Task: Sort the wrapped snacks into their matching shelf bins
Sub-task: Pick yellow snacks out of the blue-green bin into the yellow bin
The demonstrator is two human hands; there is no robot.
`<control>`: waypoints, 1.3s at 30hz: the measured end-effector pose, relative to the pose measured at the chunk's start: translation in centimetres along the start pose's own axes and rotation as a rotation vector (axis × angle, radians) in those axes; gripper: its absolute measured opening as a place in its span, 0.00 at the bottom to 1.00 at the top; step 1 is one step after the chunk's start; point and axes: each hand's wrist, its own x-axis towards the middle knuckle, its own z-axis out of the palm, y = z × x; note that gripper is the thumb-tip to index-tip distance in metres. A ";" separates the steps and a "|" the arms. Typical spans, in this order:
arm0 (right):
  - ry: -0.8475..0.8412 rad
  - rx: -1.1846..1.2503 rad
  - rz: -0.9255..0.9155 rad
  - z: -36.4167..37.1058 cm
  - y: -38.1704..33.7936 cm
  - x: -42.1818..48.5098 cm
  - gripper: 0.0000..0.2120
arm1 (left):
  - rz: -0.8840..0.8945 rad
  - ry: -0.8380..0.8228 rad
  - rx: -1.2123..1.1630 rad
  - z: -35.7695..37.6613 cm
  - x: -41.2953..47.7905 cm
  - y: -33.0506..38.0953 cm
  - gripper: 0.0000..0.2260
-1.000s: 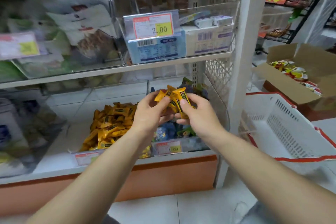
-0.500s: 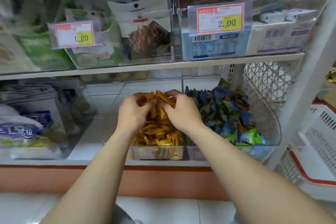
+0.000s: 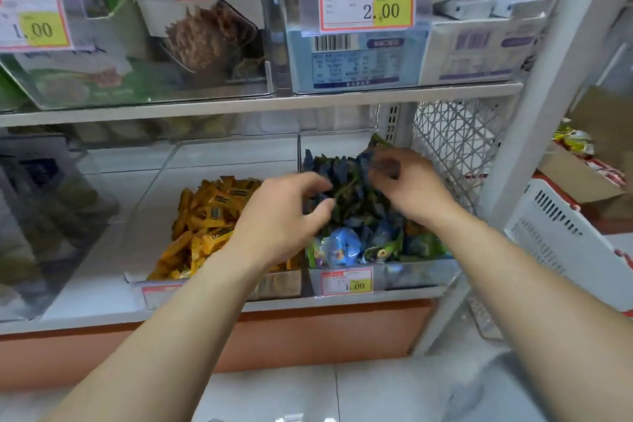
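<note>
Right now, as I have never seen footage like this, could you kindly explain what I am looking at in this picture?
There is no machine here. A person wears a camera on the head, so the single picture looks forward and down at their own bare arms. The left hand and right hand both reach into a clear shelf bin of blue and green wrapped snacks. Motion blur hides whether either hand grips a packet. Orange wrapped snacks lie in the neighbouring bin to its left. A price tag sits on the clear shelf bin's front, and a white basket stands to the right.
</note>
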 end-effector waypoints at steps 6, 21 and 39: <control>-0.252 -0.276 0.128 -2.9 3.9 -2.2 0.07 | 0.094 -0.211 -0.045 6.3 1.2 3.8 0.17; -0.511 -0.412 0.277 -1.8 4.0 -2.3 0.21 | -0.004 -0.349 0.129 8.0 2.2 2.2 0.14; -0.446 -0.220 0.358 -1.0 4.8 -2.2 0.35 | -0.023 -0.324 0.125 8.4 0.9 2.6 0.17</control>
